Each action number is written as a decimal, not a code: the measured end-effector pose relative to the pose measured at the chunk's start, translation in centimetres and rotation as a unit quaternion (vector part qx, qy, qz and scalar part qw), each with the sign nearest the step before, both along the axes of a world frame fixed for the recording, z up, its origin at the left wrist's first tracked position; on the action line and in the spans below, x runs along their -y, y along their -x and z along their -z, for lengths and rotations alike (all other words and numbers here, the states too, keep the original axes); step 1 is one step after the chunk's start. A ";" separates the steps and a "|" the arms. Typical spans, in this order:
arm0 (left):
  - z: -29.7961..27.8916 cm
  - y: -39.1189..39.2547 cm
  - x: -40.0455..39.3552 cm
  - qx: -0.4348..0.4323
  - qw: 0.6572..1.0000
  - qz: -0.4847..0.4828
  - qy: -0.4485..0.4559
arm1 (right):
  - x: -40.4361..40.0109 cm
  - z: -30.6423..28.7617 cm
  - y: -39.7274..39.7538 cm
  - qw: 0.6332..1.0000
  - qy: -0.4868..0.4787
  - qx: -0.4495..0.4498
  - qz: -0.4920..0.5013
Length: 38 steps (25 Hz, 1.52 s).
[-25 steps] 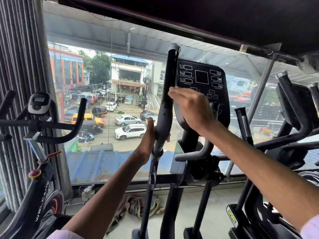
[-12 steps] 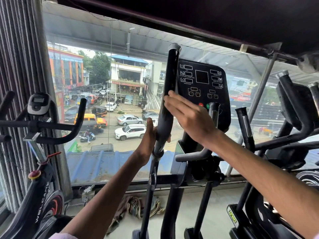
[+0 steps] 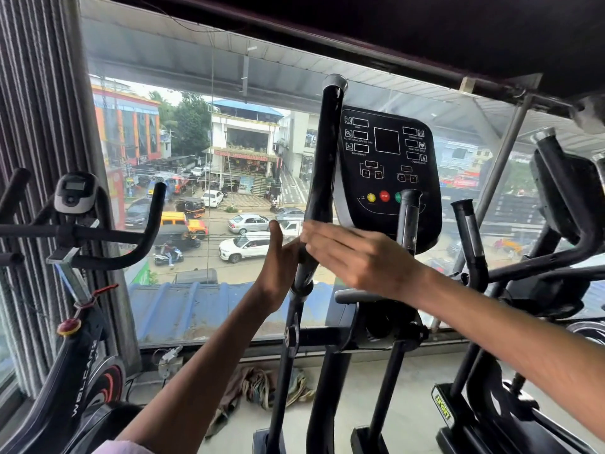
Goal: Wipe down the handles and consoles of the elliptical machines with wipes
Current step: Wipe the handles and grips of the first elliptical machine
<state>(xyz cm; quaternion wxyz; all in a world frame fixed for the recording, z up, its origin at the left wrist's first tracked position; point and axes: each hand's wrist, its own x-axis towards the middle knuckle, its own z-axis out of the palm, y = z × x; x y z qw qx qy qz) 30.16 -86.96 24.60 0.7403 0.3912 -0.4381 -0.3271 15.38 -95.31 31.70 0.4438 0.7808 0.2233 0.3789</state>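
Note:
The black console (image 3: 388, 149) of the elliptical stands straight ahead, with a yellow, a red and a green button along its lower edge. Left of it rises the tall black left handle (image 3: 324, 158); the shorter right handle (image 3: 409, 221) stands in front of the console's lower right. My left hand (image 3: 278, 267) lies flat against the left side of the tall handle low down, fingers straight. My right hand (image 3: 357, 257) reaches across from the right with fingers stretched out, the tips touching the same handle. No wipe shows in either hand.
A second elliptical (image 3: 569, 204) stands close on the right. A spin bike (image 3: 75, 231) with curved handlebars stands at the left by the curtain. Crumpled cloths (image 3: 262, 385) lie on the floor under the window (image 3: 203, 191).
My right hand has come down from the console to the lower part of the left handle. My left hand has let go of its grip on that handle and flattened beside it.

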 end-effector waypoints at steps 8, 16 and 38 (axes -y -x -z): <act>-0.4 0.7 -0.5 0.019 0.999 0.019 0.030 | -0.6 0.8 -2.3 0.992 -0.054 0.102 0.047; 0.3 -0.7 -0.1 0.022 0.999 0.024 -0.028 | 2.4 0.6 1.0 0.999 0.015 0.030 -0.011; -2.8 -0.4 0.0 0.081 0.983 -0.108 -0.123 | -1.2 -0.9 -6.1 0.474 -0.851 0.204 -0.101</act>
